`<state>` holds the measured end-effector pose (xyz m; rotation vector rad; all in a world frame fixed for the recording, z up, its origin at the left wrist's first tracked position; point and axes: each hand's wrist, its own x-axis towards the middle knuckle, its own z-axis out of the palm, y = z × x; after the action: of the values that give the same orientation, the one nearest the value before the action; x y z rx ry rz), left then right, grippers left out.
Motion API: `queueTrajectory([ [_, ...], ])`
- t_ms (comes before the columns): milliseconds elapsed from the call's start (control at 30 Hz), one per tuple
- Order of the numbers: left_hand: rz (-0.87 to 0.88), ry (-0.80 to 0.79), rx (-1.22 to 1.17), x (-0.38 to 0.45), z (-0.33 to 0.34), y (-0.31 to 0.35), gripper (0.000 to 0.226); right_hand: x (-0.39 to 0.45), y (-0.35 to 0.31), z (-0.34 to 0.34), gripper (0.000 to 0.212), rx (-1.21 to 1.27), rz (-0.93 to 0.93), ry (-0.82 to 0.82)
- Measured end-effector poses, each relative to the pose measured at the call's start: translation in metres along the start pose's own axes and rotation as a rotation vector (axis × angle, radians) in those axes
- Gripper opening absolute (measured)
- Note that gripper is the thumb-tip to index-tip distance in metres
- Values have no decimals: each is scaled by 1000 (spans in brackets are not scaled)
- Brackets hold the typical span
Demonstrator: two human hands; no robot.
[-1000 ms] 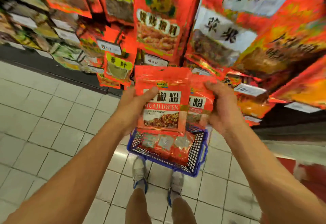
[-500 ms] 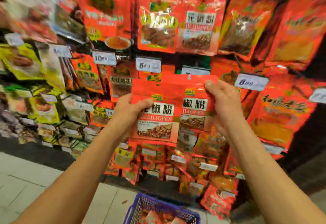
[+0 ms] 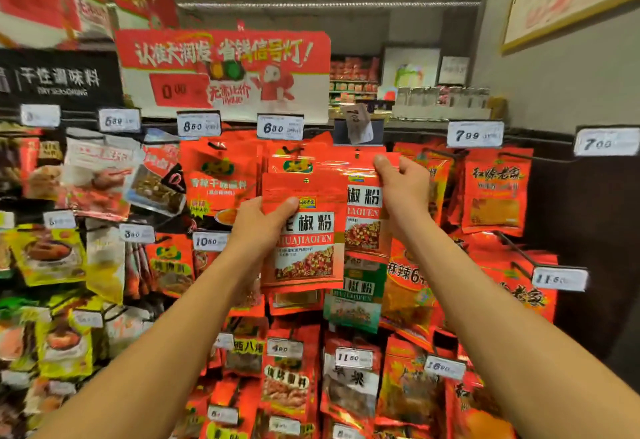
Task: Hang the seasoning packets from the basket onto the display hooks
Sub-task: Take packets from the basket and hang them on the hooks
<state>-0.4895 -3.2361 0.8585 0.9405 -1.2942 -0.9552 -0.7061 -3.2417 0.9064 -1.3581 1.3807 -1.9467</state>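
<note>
The right hand (image 3: 403,184) pinches one seasoning packet (image 3: 363,210) by its top corner at the upper hooks; the left hand (image 3: 263,227) grips a second packet (image 3: 308,244) lower. Likely risk — the small hang hole (image 3: 355,155) misses its hook, hidden behind stock.

I see two seasoning packets held up before the display wall. The front packet (image 3: 304,231) is in my left hand (image 3: 258,227) and overlaps the rear packet (image 3: 365,203), which my right hand (image 3: 403,186) pinches near its top, below the crooked price tag (image 3: 358,123).
</note>
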Motion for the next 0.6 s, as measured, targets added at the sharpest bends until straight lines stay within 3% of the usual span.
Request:
queueTrajectory([
  [367, 39, -45, -73, 20, 19, 12, 6, 17, 5, 8, 45, -211, -86, 64],
  [600, 36, -44, -82, 32, 29, 10, 19, 33, 13, 11, 30, -218, -53, 108],
])
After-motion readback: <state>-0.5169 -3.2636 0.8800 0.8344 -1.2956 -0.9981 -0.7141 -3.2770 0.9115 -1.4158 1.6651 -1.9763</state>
